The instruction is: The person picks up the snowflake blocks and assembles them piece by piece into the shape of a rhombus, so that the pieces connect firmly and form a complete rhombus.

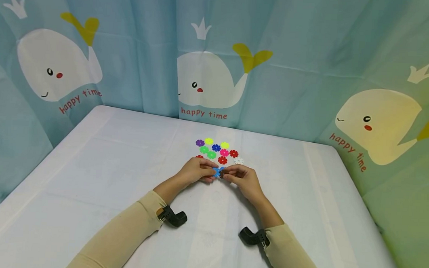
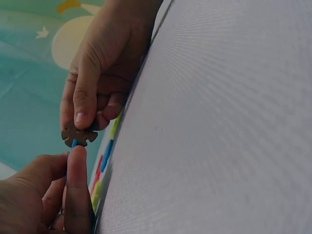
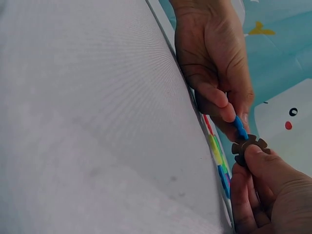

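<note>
Between finger and thumb, my left hand (image 1: 197, 171) pinches a light blue snowflake-shaped plastic disc (image 1: 216, 173). My right hand (image 1: 246, 180) pinches a brown disc (image 1: 222, 174) of the same notched kind. In the left wrist view the brown disc (image 2: 79, 135) stands crosswise to the blue one, and their edges meet at a notch. The right wrist view also shows the blue disc (image 3: 240, 126) touching the brown disc's rim. How deep the notches sit in each other I cannot tell. Fingers hide much of both discs.
Just beyond my hands, several loose discs lie flat on the white tablecloth (image 1: 125, 161), among them a purple disc (image 1: 200, 143), a dark blue disc (image 1: 216, 148) and a white disc (image 1: 238, 161). A whale-print curtain (image 1: 149, 66) hangs behind the table.
</note>
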Demonstrator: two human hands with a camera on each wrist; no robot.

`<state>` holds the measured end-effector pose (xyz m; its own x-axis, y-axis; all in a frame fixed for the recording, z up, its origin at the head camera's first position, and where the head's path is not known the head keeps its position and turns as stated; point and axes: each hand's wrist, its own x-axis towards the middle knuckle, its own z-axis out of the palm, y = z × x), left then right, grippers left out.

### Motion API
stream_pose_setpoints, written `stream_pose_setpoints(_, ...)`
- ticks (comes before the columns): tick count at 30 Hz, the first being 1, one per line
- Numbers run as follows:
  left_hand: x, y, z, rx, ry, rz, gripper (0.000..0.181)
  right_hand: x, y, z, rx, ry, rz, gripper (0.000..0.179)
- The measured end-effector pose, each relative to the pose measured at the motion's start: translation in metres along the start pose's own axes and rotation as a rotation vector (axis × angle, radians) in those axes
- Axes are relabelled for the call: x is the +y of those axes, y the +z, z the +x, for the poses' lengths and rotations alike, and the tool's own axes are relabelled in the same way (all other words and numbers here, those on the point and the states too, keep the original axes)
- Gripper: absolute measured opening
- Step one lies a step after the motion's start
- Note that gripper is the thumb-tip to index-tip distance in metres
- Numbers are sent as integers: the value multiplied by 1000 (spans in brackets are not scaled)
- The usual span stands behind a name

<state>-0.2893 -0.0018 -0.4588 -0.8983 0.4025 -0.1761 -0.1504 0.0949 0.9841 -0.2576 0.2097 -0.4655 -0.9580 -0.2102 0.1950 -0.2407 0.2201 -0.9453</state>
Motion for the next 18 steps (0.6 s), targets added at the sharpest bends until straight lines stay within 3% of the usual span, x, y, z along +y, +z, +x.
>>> stream_pose_setpoints(7,4,0,-1,-2,-42,-17,25,-1,1,1,0,31,-30,17)
stream_pose_setpoints(15,4,2,2,-9,-60,-27,25,-32,5,-5,-27,39,-73,14)
stream_pose_setpoints(18,2,2,2,-8,-57,-20,25,-30,5,-5,-31,41,-62,15)
